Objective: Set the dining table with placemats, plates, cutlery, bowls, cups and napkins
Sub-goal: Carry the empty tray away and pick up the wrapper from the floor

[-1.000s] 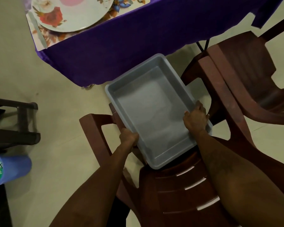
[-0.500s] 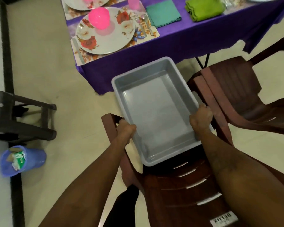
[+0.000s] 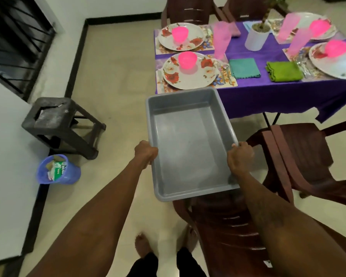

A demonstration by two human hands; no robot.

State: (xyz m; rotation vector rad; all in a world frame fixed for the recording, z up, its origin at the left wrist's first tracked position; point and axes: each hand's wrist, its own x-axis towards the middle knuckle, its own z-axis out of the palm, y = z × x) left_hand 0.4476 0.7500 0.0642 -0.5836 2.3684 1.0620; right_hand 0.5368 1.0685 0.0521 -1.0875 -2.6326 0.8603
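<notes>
An empty grey plastic tray (image 3: 188, 148) hangs in the air in front of me. My left hand (image 3: 146, 153) grips its left rim and my right hand (image 3: 240, 156) grips its right rim. Beyond it stands the table under a purple cloth (image 3: 268, 96). On the table lie floral placemats with floral plates (image 3: 188, 75), each bearing a pink bowl (image 3: 187, 59). Tall pink cups (image 3: 221, 42), a teal napkin (image 3: 244, 68), a green napkin (image 3: 283, 71) and cutlery (image 3: 225, 71) sit beside the plates.
Dark red plastic chairs stand under me (image 3: 234, 226) and to the right (image 3: 304, 156). A black stool (image 3: 60, 124) and a blue bin (image 3: 58, 169) stand on the floor at left. A white pot with a plant (image 3: 256, 38) is mid-table.
Both hands have lifted the grey tray up off the red chair. My view has tilted up, bringing the set table, stool and bin into sight.
</notes>
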